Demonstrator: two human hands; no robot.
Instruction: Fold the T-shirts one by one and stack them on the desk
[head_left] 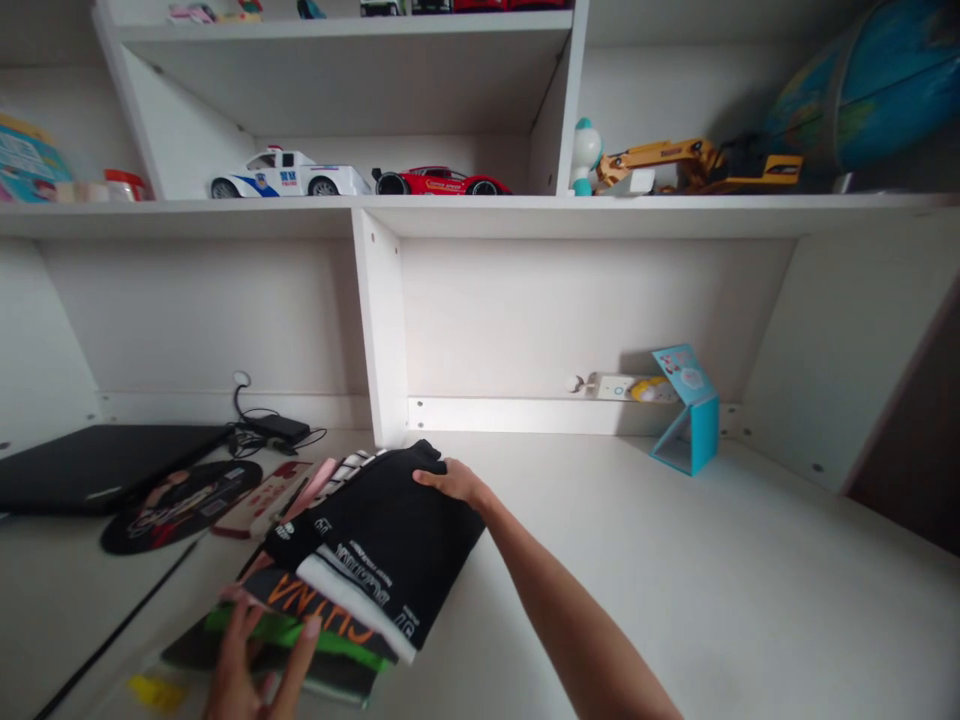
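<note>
A stack of folded clothes lies fanned out on the white desk, left of the middle. On top is a black garment [405, 530] with white lettering. My right hand [454, 482] pinches its upper right edge, thumb on top and the other fingers hidden beneath. Below it show a dark garment [319, 600] with orange "CHINA" letters and a black-and-green garment [330, 650]. My left hand [259, 660], slightly blurred, is at the near edge of these lower clothes, its fingers spread apart. Pink and striped cloth [341, 478] sticks out at the stack's left side.
Left of the stack lie a dark round disc [180, 505], a red-and-white box [262, 498], a black laptop [105, 465] and a power adapter [277, 428]. A blue folded card stand [686, 415] and a power strip [630, 388] are at the right rear. Toy cars fill the shelf [465, 205] above.
</note>
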